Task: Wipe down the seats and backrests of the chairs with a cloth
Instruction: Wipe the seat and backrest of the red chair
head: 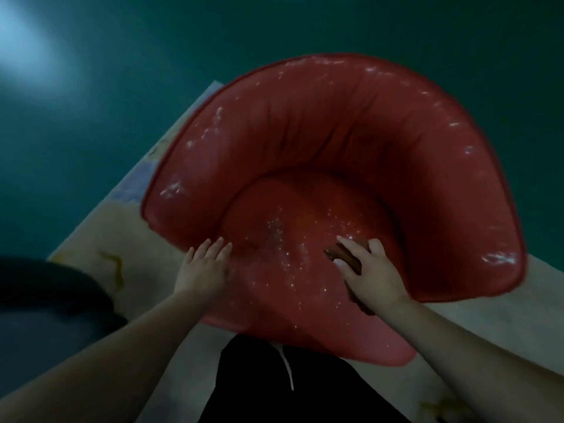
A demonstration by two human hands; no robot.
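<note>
With the right hand (370,270) gripping the brown cloth (345,257) on the red chair seat (274,270), overlapping strokes suit best while the flat, open left hand (204,267) steadies the edge.

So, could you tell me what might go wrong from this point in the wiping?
The cloth is small and bunched under the right hand, so it may miss the speckles across the seat. The left hand only rests flat on the seat edge, so the red chair might shift under pressure.
</note>
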